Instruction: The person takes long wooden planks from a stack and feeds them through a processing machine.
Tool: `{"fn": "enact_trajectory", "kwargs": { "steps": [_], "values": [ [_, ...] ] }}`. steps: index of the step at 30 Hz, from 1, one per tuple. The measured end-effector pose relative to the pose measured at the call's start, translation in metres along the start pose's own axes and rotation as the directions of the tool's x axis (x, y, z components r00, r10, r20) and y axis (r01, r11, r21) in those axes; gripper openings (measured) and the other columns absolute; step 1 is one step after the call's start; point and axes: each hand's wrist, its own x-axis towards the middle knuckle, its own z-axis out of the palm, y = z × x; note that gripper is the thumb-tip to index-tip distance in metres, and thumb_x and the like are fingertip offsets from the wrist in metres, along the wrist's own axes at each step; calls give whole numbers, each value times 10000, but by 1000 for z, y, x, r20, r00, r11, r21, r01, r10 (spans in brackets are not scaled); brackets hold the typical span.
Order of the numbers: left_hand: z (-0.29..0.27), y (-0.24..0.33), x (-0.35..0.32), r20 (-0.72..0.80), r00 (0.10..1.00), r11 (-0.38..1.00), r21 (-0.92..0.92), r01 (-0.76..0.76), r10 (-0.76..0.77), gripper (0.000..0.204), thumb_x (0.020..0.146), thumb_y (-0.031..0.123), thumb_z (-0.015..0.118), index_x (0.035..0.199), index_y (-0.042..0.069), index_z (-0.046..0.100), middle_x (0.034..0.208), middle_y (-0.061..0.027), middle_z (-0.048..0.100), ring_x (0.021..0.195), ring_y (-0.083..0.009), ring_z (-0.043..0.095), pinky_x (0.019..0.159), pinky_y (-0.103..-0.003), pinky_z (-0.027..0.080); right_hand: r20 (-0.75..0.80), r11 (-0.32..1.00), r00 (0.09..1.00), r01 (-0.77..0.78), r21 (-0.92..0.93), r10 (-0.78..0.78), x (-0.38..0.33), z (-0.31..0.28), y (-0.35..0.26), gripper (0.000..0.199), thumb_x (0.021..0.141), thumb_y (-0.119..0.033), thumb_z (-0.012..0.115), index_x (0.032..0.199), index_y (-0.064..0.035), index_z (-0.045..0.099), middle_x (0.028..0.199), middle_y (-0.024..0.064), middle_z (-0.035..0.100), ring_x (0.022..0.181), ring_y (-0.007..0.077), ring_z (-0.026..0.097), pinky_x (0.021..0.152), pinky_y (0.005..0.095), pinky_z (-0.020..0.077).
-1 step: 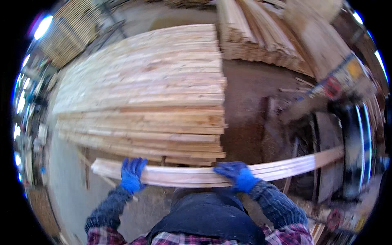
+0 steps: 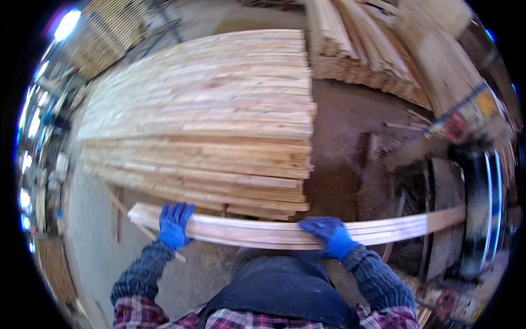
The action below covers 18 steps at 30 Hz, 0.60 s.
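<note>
A bundle of long pale wooden boards [image 2: 257, 234], lying side by side, runs across in front of my body. My left hand [image 2: 175, 226], in a blue glove, grips the bundle near its left end, fingers over the far edge. Further right, my right hand [image 2: 330, 237], also in a blue glove, is closed over the same boards, its fingers pointing left. The thumbs and undersides of both hands are hidden. The boards' right end meets a machine with a shiny upright roller [image 2: 475, 214].
Beyond the boards stands a large, wide stack of lumber [image 2: 203, 98]. Another lumber pile [image 2: 367, 55] lies at the far right. The machine's frame carries a red handwheel [image 2: 455, 127]. A slatted wood stack [image 2: 107, 35] stands far left, and thin sticks lie on the floor.
The whole view has shifted slightly, so the stack and machine appear further right. My left hand is a little closer to the boards' left end. Both hands stay on the boards.
</note>
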Motion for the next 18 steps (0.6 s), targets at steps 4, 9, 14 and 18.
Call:
{"fn": "enact_trajectory", "kwargs": {
  "steps": [4, 9, 14, 18],
  "values": [
    [6, -11, 0, 40, 998, 996, -83, -36, 39, 1006, 514, 420, 854, 1413, 149, 495, 1295, -157, 570, 1228, -363, 525, 1129, -591, 298, 120, 968, 973, -176, -179, 199, -13, -28, -7, 788, 703, -393, 824, 1411, -177, 554, 1299, 175, 633, 1180, 380, 609, 1033, 475, 476],
    [18, 64, 28, 18, 999, 997, -56, -44, 45, 962, 532, 407, 836, 1410, 175, 518, 1232, -142, 599, 1169, -337, 562, 1130, -569, 316, 172, 976, 965, -211, 45, 200, 20, -27, -11, 668, 762, -361, 787, 1351, -107, 598, 1268, 170, 658, 1156, 371, 629, 1018, 465, 490],
    [5, 122, 51, -152, 976, 964, -195, -182, 153, 889, 621, 391, 767, 1441, 181, 498, 1217, -143, 613, 1153, -303, 587, 1104, -553, 361, 251, 965, 964, -141, 222, 84, 86, 17, -20, 473, 885, -320, 699, 1267, -46, 645, 1209, 197, 682, 1121, 362, 654, 979, 456, 513],
    [-7, 110, 56, -183, 951, 841, -447, -305, 247, 900, 661, 435, 756, 1472, 173, 470, 1243, -135, 614, 1156, -279, 595, 1074, -552, 388, 371, 941, 927, -169, 292, 51, 125, 40, -8, 436, 901, -283, 697, 1260, -43, 639, 1197, 197, 683, 1096, 363, 659, 960, 441, 524]
  ]
}}
